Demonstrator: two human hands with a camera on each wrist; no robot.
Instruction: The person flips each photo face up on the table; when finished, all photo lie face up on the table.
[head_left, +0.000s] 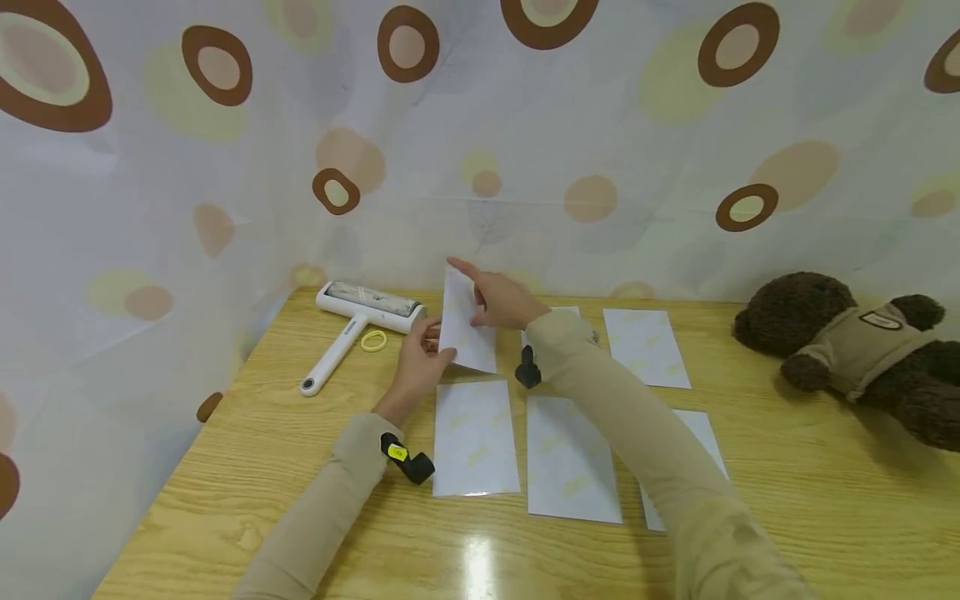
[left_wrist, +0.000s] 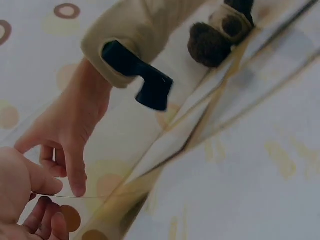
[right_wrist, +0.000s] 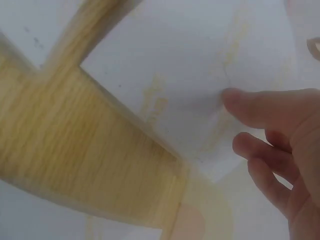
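Note:
A white sheet (head_left: 465, 325) with faint yellow marks stands tilted up off the table at the back. My left hand (head_left: 422, 358) pinches its lower left edge between thumb and fingers. My right hand (head_left: 504, 298) holds it from the right: the index finger reaches the top left corner and the thumb lies lower on its face. In the right wrist view a fingertip meets the sheet (right_wrist: 185, 75), while two fingers curl beside it. The left wrist view shows the sheet nearly edge-on between both hands.
More white sheets lie flat in front, including a near one (head_left: 476, 437) and a middle one (head_left: 573, 458), with another (head_left: 647, 348) further right. A white lint roller (head_left: 352, 333) and a yellow ring (head_left: 373, 341) lie left. A brown teddy bear (head_left: 862, 350) lies right. A patterned curtain (head_left: 480, 167) hangs behind.

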